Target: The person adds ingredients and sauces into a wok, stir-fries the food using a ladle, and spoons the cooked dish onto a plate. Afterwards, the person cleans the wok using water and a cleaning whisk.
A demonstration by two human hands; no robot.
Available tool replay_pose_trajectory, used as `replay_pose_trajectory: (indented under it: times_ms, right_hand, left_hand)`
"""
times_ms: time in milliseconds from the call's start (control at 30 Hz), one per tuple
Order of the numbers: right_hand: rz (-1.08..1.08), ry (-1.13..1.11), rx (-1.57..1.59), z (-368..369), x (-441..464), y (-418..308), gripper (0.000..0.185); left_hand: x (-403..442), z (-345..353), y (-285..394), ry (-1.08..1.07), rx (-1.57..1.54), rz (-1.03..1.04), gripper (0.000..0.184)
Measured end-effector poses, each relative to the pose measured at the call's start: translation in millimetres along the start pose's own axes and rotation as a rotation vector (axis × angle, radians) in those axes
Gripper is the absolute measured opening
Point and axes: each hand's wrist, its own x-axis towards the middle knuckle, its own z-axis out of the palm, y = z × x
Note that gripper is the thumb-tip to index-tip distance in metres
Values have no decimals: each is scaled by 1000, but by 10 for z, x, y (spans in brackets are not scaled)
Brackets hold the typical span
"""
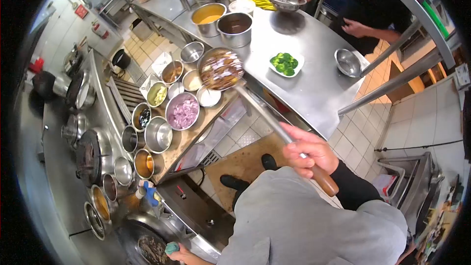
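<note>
My right hand [310, 153] is wrapped round the wooden-ended handle of a long metal ladle [267, 115]. The ladle's round bowl, filled with brown glossy food [221, 68], is over the bowls of ingredients near the steel table's edge. At the bottom left, my left hand [182, 254] is closed on a green cloth [171, 248] at the rim of a dark wok [152, 250]. Chopped purple onion [183, 112] fills a metal bowl below the ladle. A white dish of broccoli [284, 65] sits on the steel table to the right of the ladle's bowl.
The steel table [314, 88] also bears pots of yellow [208, 15] and dark [235, 27] liquid. Across it, another person [363, 10] holds a metal strainer [286, 1]. Metal posts [402, 81] cross the table's right end. Several seasoning bowls line the counter beside the stove [93, 157].
</note>
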Motion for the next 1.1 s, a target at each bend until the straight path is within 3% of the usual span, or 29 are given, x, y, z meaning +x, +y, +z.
replay_pose_trajectory:
  times_ms: [167,300,400,467,600,700,1100]
  right_hand:
    - [-260,188,28,-615,-99,-269,71]
    - [-384,287,109,-994,46,-361,64]
    - [-409,349,98,-1185,148,-376,63]
    - [-422,320,136,-1273,205,-400,65]
    - [-439,348,107,-1303,265,-439,64]
    - [-449,359,66,-1305,330,-438,64]
    - [-458,486,-83,-1311,376,-427,67]
  left_hand:
    - [392,209,53,127,4,-55,27]
    - [394,248,41,14,-72,-65,33]
    - [394,216,68,-93,-173,-86,39]
    - [335,221,52,-11,-120,-129,25]
    - [143,228,37,142,-39,-106,28]
    - [152,197,112,-22,38,-63,29]
    - [276,108,158,-47,-117,-154,28]
